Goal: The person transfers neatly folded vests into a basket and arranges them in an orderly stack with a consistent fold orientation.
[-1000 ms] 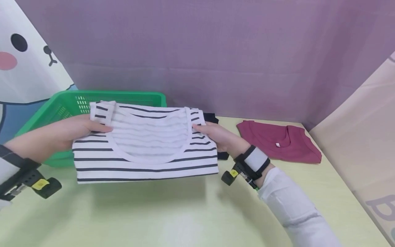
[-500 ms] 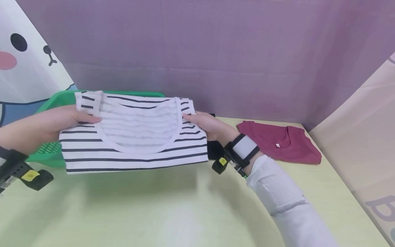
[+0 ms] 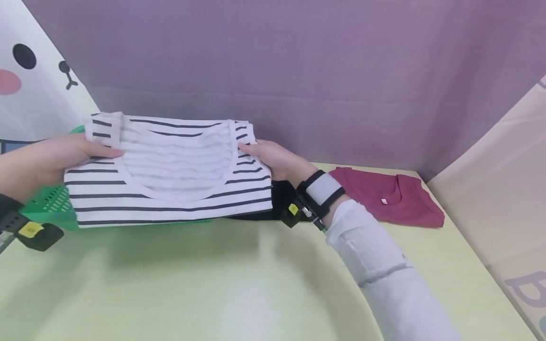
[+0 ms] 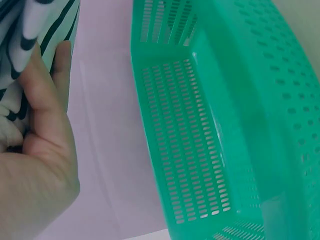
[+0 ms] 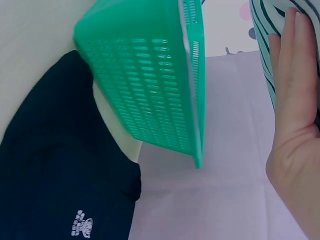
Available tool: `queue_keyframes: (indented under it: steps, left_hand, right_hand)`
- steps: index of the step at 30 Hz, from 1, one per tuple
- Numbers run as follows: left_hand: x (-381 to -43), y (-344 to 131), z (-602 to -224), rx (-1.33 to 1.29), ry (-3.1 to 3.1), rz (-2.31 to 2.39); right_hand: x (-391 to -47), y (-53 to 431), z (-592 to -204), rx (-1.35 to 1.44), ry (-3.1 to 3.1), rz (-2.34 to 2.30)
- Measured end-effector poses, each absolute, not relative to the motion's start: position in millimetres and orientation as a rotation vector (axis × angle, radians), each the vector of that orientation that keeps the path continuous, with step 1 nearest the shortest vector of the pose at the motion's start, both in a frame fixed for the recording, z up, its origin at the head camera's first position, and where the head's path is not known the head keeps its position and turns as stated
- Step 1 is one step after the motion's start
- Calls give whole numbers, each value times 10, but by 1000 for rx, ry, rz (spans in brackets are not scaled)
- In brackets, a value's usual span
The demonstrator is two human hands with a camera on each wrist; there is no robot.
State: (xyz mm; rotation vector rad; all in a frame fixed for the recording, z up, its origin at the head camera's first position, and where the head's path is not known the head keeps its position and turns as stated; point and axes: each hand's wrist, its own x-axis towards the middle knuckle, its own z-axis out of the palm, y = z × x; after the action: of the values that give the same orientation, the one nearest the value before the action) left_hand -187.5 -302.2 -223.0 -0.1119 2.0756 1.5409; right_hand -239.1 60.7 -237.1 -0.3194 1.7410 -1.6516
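Spanning the background, a purple curtain rises behind the slotted green basket, and a pale table carries that basket and stretches in front of it. Folded into a broad rectangle, a white scoop-neck top with black stripes hangs in the air above the basket, hiding most of it from the head view. Its long axis runs left to right, roughly along the basket's long side, and its right end reaches past the basket's right end. This alignment, I judge, is the relation that matters most. The left hand is above the basket and so nearer to it; the right hand is up beyond the basket's right end. Each pinches one shoulder of the striped top, thumb over the front and fingers behind.

Well to the right of the basket lies a folded maroon top. Closer in, at the basket's right end, lies a dark garment; whether they touch is hard to tell. It bears a small white logo.
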Motion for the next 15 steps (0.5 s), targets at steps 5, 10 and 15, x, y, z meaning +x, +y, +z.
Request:
queue_keyframes:
  steps: [5, 10, 15]
  left_hand:
    - [-1901, -3109, -2203, -102, 2143, 1558]
    - [-1937, -3207, -2193, -43, 2203, 1598]
    - [-1987, -3265, -2174, -79, 2321, 1537]
  right_hand:
    - [-2433, 488, -2294, -287, 1779, -1669]
    - [-2469, 384, -2197, -299, 1823, -1665]
    - [-2495, 294, -2115, -316, 1852, -1665]
